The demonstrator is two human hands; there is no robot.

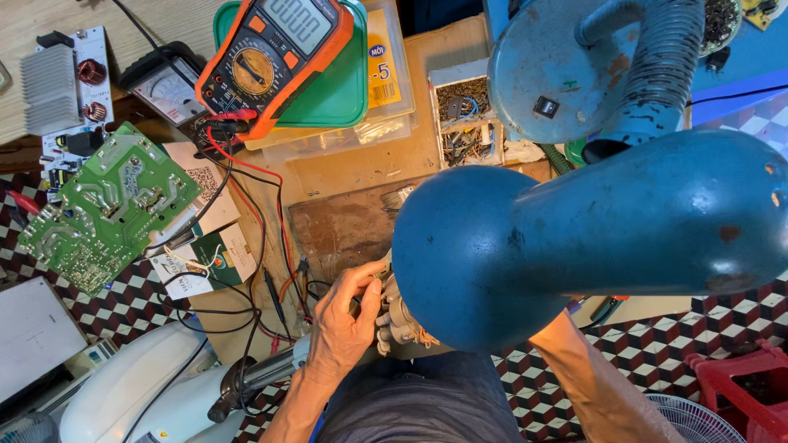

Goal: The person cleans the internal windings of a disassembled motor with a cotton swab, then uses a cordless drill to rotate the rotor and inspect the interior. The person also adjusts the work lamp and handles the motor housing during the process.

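Closely under lamp shade (525, 246): left hand (341, 328)

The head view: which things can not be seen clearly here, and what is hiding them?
- Right hand: hidden in the head view behind the blue lamp shade; only the forearm shows.
- Grey part that the left hand touches: mostly covered by the lamp shade, so its kind is unclear.
- White appliance: cut off by the bottom left edge.
- Loose bits in the small box: too small to tell apart.

Blue lamp shade (525, 246) over the workpiece; open wooden board (345, 221) just left.
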